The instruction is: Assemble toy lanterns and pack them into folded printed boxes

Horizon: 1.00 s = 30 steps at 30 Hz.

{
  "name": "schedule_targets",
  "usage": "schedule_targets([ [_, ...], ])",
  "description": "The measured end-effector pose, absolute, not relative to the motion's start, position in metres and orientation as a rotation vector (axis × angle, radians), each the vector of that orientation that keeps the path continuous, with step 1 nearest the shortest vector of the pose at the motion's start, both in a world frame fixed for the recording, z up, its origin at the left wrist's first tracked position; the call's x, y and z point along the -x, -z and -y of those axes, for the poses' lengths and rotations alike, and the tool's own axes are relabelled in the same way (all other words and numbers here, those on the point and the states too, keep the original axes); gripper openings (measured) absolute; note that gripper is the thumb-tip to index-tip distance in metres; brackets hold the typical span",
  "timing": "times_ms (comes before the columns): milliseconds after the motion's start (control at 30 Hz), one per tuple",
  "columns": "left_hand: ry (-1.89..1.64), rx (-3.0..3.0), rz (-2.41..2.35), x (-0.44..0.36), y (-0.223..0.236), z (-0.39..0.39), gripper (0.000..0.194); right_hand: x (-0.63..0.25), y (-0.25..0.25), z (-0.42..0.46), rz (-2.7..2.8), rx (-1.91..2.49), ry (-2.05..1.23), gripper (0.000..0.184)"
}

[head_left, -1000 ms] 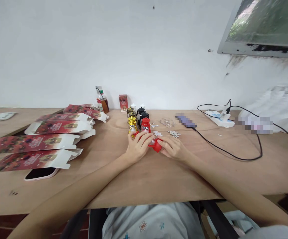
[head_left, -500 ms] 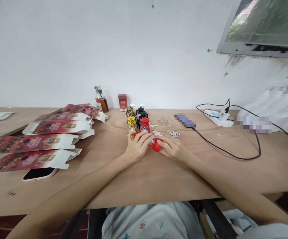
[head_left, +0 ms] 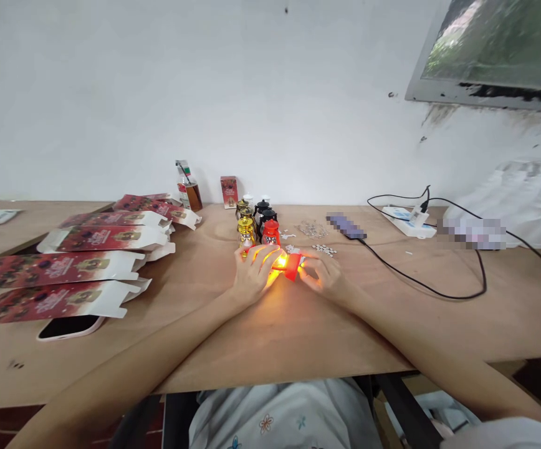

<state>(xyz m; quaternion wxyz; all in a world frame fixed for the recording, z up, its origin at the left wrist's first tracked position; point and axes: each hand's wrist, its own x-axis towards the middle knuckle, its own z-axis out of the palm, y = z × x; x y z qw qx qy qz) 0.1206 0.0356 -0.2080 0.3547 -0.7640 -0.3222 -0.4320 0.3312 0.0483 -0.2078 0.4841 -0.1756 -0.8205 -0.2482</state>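
Observation:
My left hand (head_left: 255, 274) is wrapped round a small red toy lantern (head_left: 292, 267) that lies on its side, its base pointing right. The lantern glows orange and lights my fingers and the tabletop below. At its base end, the bent fingers of my right hand (head_left: 324, 274) close on the edge; a small pale bit between them is too small to name. Just beyond my left hand, several little lanterns stand upright in rows: a gold lantern (head_left: 247, 229), a red lantern (head_left: 270, 232), a black lantern (head_left: 267, 216) and white-topped ones behind.
Silver button cells (head_left: 324, 249), small white pieces (head_left: 293, 249) and clear bits (head_left: 312, 229) lie beyond my right hand. Flattened red boxes (head_left: 97, 238) overlap a phone (head_left: 70, 328) at left. A cabled purple device (head_left: 346, 226) and power strip (head_left: 408, 221) are at right.
The red lantern in my hands has lit up orange. It has turned slightly, and my right fingers have shifted a little at its base.

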Motion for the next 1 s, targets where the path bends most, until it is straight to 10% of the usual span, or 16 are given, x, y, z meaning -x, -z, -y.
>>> schedule_targets([
  [333, 1.152, 1.980, 0.855, -0.121, 0.209, -0.036, 0.038, -0.330, 0.208, -0.042, 2.091, 0.552, 0.480, 0.041],
  [1000, 0.995, 2.156, 0.872, -0.118, 0.209, -0.035, 0.034, -0.355, 0.198, -0.080, 2.011, 0.852, 0.441, 0.014],
])
